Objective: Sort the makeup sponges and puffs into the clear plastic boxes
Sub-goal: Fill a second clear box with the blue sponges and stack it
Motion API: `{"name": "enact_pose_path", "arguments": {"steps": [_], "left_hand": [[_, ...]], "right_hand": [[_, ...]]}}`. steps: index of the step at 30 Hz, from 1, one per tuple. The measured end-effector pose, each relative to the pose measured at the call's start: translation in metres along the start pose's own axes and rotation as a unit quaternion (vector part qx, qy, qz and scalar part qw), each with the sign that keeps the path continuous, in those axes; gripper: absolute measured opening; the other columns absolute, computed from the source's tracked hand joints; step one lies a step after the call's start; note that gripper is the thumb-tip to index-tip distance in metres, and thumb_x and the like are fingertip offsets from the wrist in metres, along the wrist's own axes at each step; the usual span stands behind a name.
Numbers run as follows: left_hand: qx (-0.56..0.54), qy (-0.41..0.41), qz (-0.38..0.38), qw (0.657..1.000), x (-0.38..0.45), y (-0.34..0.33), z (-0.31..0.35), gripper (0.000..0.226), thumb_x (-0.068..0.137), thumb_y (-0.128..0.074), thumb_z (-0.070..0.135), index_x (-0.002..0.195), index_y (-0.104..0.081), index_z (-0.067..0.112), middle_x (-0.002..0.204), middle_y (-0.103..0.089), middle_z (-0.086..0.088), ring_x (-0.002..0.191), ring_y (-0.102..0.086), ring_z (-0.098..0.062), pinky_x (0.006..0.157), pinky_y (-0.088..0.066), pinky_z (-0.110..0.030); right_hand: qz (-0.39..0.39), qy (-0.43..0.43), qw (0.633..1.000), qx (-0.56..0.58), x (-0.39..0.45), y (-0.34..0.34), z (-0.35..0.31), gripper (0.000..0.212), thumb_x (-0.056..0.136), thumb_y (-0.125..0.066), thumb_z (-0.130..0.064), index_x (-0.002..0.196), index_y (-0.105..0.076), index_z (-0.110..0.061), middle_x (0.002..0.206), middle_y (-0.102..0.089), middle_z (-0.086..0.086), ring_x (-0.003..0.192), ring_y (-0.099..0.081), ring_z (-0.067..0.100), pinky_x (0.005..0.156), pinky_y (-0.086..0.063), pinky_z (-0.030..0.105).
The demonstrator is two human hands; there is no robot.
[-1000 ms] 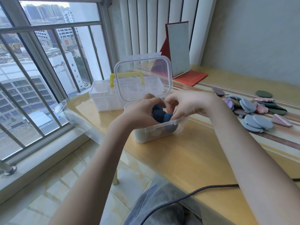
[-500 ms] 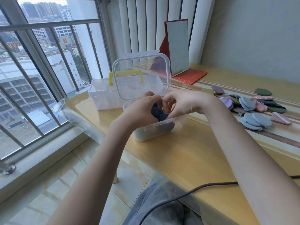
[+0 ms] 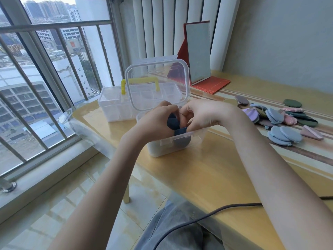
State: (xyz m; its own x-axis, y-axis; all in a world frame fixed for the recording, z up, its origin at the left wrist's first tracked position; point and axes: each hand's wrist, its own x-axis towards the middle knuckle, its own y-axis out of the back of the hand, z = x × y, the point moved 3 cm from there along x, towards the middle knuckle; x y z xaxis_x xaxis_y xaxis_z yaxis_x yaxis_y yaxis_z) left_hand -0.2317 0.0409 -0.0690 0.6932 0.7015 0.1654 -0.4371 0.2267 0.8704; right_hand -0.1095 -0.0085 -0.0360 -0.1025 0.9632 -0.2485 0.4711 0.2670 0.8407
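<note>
Barred window [image 3: 54, 78] w/ city view at left, white vertical blinds [image 3: 162, 27], grey wall [image 3: 288, 42], tiled floor [image 3: 54, 213], wooden surface [image 3: 207, 177], daylight

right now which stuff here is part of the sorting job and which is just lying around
Job:
- dark blue puff, held by left hand and right hand
- open clear box
- divided box
- puff pile

Lying about:
- folding mirror
- dark cable

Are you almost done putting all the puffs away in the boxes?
Not nearly. Done: at least one dark puff already lies inside the near clear box. In hand: the left hand and right hand both grip a dark blue puff just above that box. Left: a pile of puffs waits on the table, and the divided box behind looks mostly empty.
</note>
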Motion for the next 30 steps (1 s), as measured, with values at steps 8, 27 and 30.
{"name": "enact_pose_path", "arguments": {"steps": [8,27,30], "left_hand": [[0.006,0.013,-0.039,0.999,0.001,-0.002,0.0,0.035,0.075,-0.069,0.012,0.097,-0.052,0.034,0.118,-0.04,0.006,0.107,-0.049,-0.021,0.097,-0.045,-0.042],[-0.109,0.04,-0.01,0.993,-0.004,0.006,0.002,0.03,0.074,-0.064,0.006,0.095,-0.057,0.026,0.114,-0.046,0.0,0.091,-0.052,-0.016,0.077,-0.052,-0.027],[-0.168,0.064,0.095,0.979,-0.006,0.01,0.001,0.033,0.074,-0.052,-0.005,0.085,-0.059,0.025,0.109,-0.051,0.001,0.088,-0.047,-0.009,0.067,-0.046,-0.021]], "right_hand": [[0.037,-0.052,0.99,0.125,-0.009,0.013,0.005,0.004,0.092,-0.064,-0.012,0.089,-0.067,-0.011,0.088,-0.073,0.007,0.08,-0.073,0.013,0.075,-0.06,0.029],[0.062,-0.067,0.995,0.041,-0.004,0.004,0.001,0.011,0.091,-0.063,-0.01,0.087,-0.056,-0.019,0.09,-0.063,0.003,0.079,-0.064,0.013,0.066,-0.055,0.025],[0.113,-0.094,0.983,0.106,-0.001,0.007,0.005,0.02,0.092,-0.054,0.006,0.086,-0.06,-0.013,0.096,-0.067,0.013,0.085,-0.07,0.023,0.077,-0.06,0.035]]}}
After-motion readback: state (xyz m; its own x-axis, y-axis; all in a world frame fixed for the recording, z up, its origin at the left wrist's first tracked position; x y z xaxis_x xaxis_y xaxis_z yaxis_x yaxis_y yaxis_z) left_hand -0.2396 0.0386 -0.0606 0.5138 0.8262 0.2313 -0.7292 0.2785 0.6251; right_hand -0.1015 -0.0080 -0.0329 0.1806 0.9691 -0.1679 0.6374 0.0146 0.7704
